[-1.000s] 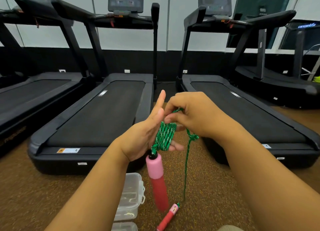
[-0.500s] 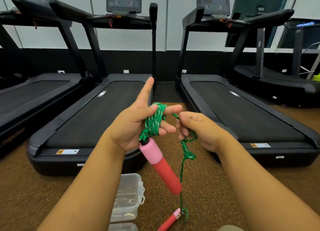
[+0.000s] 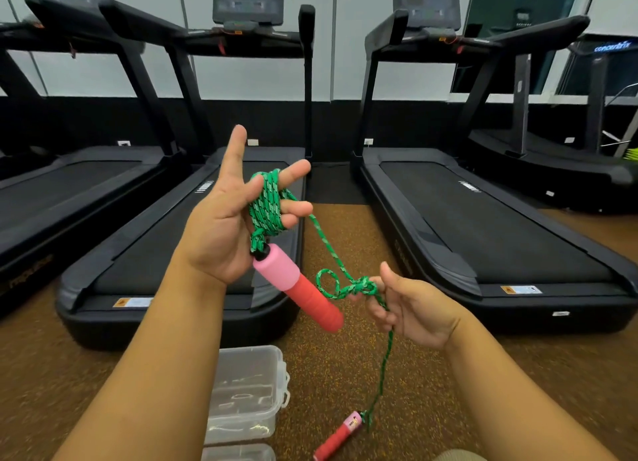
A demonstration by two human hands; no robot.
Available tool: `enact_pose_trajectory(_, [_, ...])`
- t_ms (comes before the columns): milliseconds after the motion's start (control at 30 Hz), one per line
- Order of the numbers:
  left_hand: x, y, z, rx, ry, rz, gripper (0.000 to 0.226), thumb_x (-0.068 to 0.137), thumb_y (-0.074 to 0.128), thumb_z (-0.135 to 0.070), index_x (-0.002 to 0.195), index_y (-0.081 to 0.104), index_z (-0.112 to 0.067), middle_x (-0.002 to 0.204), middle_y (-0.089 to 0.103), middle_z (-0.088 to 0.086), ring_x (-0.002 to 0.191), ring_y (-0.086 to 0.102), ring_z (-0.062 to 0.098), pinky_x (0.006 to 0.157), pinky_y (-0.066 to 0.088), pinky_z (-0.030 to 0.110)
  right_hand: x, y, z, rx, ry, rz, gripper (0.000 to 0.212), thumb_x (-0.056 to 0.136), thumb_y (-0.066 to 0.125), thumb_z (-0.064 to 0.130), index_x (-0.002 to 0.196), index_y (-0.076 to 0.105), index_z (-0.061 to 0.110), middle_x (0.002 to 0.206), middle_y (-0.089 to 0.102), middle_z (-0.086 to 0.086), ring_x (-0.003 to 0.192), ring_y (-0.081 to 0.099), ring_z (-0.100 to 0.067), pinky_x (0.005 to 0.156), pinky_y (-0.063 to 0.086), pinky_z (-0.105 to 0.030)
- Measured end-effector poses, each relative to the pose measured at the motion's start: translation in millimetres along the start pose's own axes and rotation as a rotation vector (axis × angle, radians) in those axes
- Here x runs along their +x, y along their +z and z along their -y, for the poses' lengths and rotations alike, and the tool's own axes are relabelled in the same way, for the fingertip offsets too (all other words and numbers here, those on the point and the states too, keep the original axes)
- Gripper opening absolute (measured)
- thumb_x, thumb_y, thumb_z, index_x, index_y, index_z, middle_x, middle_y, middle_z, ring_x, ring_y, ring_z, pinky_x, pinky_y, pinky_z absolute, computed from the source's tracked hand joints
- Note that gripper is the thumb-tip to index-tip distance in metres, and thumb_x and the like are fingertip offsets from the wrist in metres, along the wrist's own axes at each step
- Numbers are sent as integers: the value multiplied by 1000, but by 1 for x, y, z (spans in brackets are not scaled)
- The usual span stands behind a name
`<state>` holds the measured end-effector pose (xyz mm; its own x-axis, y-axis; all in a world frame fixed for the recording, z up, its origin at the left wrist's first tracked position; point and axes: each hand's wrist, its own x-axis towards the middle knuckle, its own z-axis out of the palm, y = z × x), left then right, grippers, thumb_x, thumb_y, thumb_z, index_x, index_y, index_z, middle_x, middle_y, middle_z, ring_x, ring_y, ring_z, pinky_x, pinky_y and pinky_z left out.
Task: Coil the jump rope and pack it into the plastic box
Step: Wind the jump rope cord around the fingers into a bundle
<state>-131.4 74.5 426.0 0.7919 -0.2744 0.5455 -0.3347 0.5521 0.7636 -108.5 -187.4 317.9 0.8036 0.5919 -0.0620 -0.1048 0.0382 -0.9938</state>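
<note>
The green jump rope (image 3: 267,203) is wound in several turns around the fingers of my left hand (image 3: 228,225), which is raised palm-up. One pink-and-red handle (image 3: 298,289) hangs from that coil below my palm. A strand runs down and right to my right hand (image 3: 411,310), whose fingers pinch the rope at a knotted loop (image 3: 359,288). From there the rope drops to the second pink-and-red handle (image 3: 338,440) lying on the floor. The clear plastic box (image 3: 247,395) sits on the floor under my left forearm.
Black treadmills (image 3: 483,225) stand side by side ahead on the brown speckled floor (image 3: 331,364). A second clear plastic piece (image 3: 238,453) shows at the bottom edge below the box. A narrow strip of floor runs between the two middle treadmills.
My right hand has dropped down and to the right, away from the coil, drawing out a strand with a knotted loop. My left hand has opened its fingers wider.
</note>
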Motion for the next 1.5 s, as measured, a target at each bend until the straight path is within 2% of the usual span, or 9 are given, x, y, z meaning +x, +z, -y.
enact_pose_trajectory(167, [0, -1, -3, 16, 15, -6, 65, 99, 29, -9, 152, 10, -42, 122, 66, 22, 71, 72, 24, 62, 58, 25, 1, -7, -12, -138, -34, -295, 30, 93, 49, 33, 86, 68, 11, 65, 49, 2, 63, 42, -13, 63, 38, -26])
enact_pose_trajectory(267, [0, 1, 0, 21, -2, 16, 66, 99, 30, -9, 151, 11, -44, 123, 64, 23, 74, 73, 26, 63, 58, 26, 2, -8, -19, -238, -50, -386, 20, 97, 50, 18, 86, 66, 10, 68, 58, 1, 64, 50, -9, 59, 44, -18])
enact_pose_trajectory(600, [4, 4, -5, 45, 13, 29, 65, 100, 29, -8, 151, 9, -43, 125, 64, 22, 76, 73, 27, 64, 58, 26, 8, -13, -51, -735, 79, -564, 21, 96, 54, 19, 95, 70, 33, 92, 66, 8, 90, 59, -12, 76, 44, -30])
enact_pose_trajectory(900, [4, 14, 2, 53, -33, 56, 64, 101, 28, -7, 150, 13, -45, 126, 61, 26, 76, 72, 29, 66, 58, 29, 20, -5, -67, -587, 115, -742, 11, 85, 70, 14, 82, 68, 25, 90, 66, 5, 85, 60, -15, 74, 48, -32])
enact_pose_trajectory(1033, [4, 18, 5, 76, -75, 76, 65, 100, 30, -8, 149, 14, -47, 123, 63, 25, 77, 72, 29, 66, 58, 30, 25, -2, -63, -549, 201, -656, 32, 85, 64, -2, 97, 63, 28, 105, 63, 8, 106, 59, -14, 82, 48, -26])
enact_pose_trajectory(1133, [5, 20, 12, 106, -128, 118, 66, 99, 33, -9, 149, 14, -48, 125, 62, 25, 78, 72, 28, 69, 58, 31, 27, 17, -31, -383, 4, -639, 42, 95, 49, 5, 129, 53, 29, 123, 58, 12, 117, 53, -11, 85, 43, -23])
enact_pose_trajectory(1267, [7, 21, 21, 101, -198, 153, 67, 99, 34, -9, 150, 13, -47, 127, 61, 24, 77, 72, 27, 75, 58, 34, 24, 55, 23, -213, -226, -466, 34, 101, 33, 43, 124, 58, 38, 117, 66, 15, 115, 57, -6, 102, 38, -35])
enact_pose_trajectory(1367, [6, 21, 24, 43, -219, 175, 68, 97, 37, -10, 149, 15, -47, 130, 59, 26, 77, 74, 25, 77, 58, 35, 25, 72, 41, -186, -264, -286, 34, 99, 36, 46, 125, 57, 41, 121, 65, 15, 115, 57, -6, 106, 32, -40])
enact_pose_trajectory(1500, [6, 20, 22, -14, -245, 195, 64, 95, 38, -10, 149, 25, -41, 129, 57, 29, 79, 74, 28, 71, 59, 32, 32, 81, 38, -81, -248, -198, 36, 91, 50, 42, 127, 54, 38, 128, 61, 14, 122, 53, -7, 112, 28, -51])
